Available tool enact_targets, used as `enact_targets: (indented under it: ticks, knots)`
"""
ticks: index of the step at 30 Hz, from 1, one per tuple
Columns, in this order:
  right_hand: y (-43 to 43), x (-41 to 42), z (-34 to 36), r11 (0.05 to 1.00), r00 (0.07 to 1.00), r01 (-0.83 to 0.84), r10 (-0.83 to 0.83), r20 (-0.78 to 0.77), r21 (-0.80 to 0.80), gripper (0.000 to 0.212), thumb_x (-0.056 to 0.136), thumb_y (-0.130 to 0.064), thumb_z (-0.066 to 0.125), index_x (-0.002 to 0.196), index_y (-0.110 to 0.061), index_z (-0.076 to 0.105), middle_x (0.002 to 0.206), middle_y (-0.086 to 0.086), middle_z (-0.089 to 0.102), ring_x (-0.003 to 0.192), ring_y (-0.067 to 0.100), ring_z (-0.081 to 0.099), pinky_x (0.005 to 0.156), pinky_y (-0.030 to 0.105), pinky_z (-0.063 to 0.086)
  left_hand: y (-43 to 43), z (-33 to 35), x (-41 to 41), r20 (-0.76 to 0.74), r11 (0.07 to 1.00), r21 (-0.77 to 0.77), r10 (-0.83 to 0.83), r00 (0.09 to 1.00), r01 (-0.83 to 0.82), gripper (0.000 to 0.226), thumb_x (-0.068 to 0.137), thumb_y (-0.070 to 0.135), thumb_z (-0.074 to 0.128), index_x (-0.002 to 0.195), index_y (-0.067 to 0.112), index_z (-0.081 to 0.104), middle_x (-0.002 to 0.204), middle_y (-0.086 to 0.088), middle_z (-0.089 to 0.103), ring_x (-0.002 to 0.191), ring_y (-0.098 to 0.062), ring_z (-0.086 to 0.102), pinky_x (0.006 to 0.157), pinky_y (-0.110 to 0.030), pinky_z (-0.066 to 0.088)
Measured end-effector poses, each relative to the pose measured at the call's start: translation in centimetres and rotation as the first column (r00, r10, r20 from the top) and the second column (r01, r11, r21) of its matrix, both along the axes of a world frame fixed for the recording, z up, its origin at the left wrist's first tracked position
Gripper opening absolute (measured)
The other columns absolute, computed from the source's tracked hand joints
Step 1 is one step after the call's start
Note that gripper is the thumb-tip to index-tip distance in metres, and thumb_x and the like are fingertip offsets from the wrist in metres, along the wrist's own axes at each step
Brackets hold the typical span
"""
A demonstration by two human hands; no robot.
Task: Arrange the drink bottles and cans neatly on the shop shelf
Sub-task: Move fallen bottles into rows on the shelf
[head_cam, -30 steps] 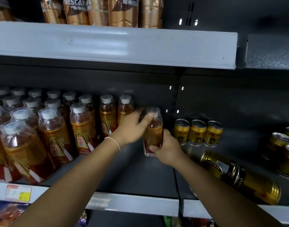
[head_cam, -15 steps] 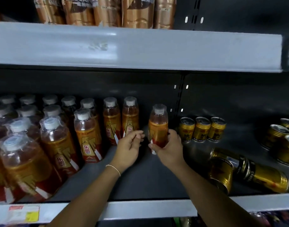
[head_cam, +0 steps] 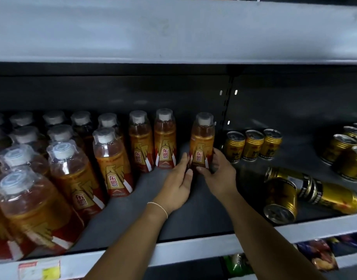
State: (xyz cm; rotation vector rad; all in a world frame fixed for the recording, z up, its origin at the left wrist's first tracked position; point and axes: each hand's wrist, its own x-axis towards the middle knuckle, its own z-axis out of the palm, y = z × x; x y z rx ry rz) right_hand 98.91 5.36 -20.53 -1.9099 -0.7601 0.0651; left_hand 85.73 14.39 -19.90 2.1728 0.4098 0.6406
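Two hands at the bottle (head_cam: 201,142) by the shelf's (head_cam: 193,221) back edge: right hand (head_cam: 219,175) grips, left hand (head_cam: 178,184) touches, fingers straight

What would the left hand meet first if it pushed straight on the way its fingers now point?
Probably the lone bottle that the right hand grips: the straight fingers of the left hand point at its lower part. Depth is unclear; they might slip past it.

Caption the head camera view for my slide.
Left hand touches and right hand grips an upright orange bottle on the shelf beside gold cans.
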Motion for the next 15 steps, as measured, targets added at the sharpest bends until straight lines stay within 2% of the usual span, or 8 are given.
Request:
enact_targets:
  ticks: [2, 3, 7, 11, 13, 15]
  knots:
    - [-0.2, 0.1, -0.4, 0.999, 0.998, -0.009, 0.011, -0.055, 0.039, 0.065, 0.085, -0.009, 0.076, 0.140, -0.025, 0.046, 0.107, -0.028, 0.059, 0.096, -0.016, 0.058, 0.093, 0.017, 0.046, 0.0, -0.1, 0.0, 0.005, 0.998, -0.066, -0.018, 1.000, 0.018, 0.056, 0.105, 0.023, 0.037, 0.156, 0.020, 0.012, 0.161, 0.003, 0.023, 0.146, -0.003, 0.018, 0.117, -0.014, 0.011]
    - [-0.2, 0.2, -0.5, 0.999, 0.998, 0.006, -0.003, -0.059, 0.051, 0.061, 0.086, -0.006, 0.074, 0.138, -0.025, 0.047, 0.104, -0.029, 0.058, 0.096, -0.019, 0.058, 0.094, 0.018, 0.046, 0.1, -0.1, 0.0, 0.006, 0.996, -0.088, -0.025, 1.000, 0.026, 0.056, 0.105, 0.023, 0.037, 0.156, 0.020, 0.012, 0.161, 0.003, 0.023, 0.146, -0.003, 0.018, 0.119, -0.017, 0.013]
    - [0.1, 0.3, -0.5, 0.998, 0.996, 0.068, -0.068, 0.053, 0.008, 0.051, 0.090, -0.009, 0.069, 0.136, -0.019, 0.051, 0.125, -0.001, 0.059, 0.110, 0.008, 0.060, 0.100, 0.032, 0.051, 0.1, -0.4, 0.2, -0.004, 0.998, -0.053, -0.017, 1.000, 0.017, 0.055, 0.105, 0.021, 0.038, 0.155, 0.018, 0.016, 0.160, 0.003, 0.024, 0.146, -0.003, 0.018, 0.114, -0.008, 0.010]
    - [0.4, -0.3, 0.1, 0.995, 0.987, 0.068, -0.057, 0.147, -0.072, 0.059, 0.084, -0.033, 0.077, 0.136, -0.019, 0.052, 0.121, -0.001, 0.062, 0.109, 0.012, 0.059, 0.094, 0.030, 0.051, 0.2, -0.6, 0.1, -0.001, 0.993, 0.113, 0.041, 0.999, -0.041, 0.054, 0.105, 0.020, 0.037, 0.155, 0.014, 0.020, 0.159, -0.003, 0.026, 0.143, -0.004, 0.019, 0.105, 0.003, 0.007]
    - [0.8, -0.2, 0.4, 0.989, 0.984, 0.077, -0.055, 0.169, -0.125, 0.059, 0.081, -0.038, 0.078, 0.131, -0.018, 0.054, 0.118, -0.002, 0.064, 0.109, 0.012, 0.058, 0.092, 0.028, 0.050, 0.4, -0.6, 0.2, 0.005, 0.983, 0.167, 0.083, 0.997, -0.082, 0.053, 0.104, 0.018, 0.039, 0.154, 0.012, 0.024, 0.158, -0.005, 0.030, 0.144, -0.010, 0.025, 0.106, -0.001, 0.010]
    - [1.2, 0.2, 0.9, 0.981, 0.986, 0.091, -0.064, 0.155, -0.170, 0.057, 0.083, -0.036, 0.077, 0.131, -0.017, 0.054, 0.120, 0.001, 0.064, 0.110, 0.014, 0.059, 0.094, 0.030, 0.051, 0.5, -0.3, 0.1, 0.029, 0.969, 0.198, 0.144, 0.989, -0.146, 0.051, 0.102, 0.014, 0.043, 0.152, 0.011, 0.032, 0.153, -0.009, 0.039, 0.142, -0.019, 0.034, 0.109, -0.012, 0.021]
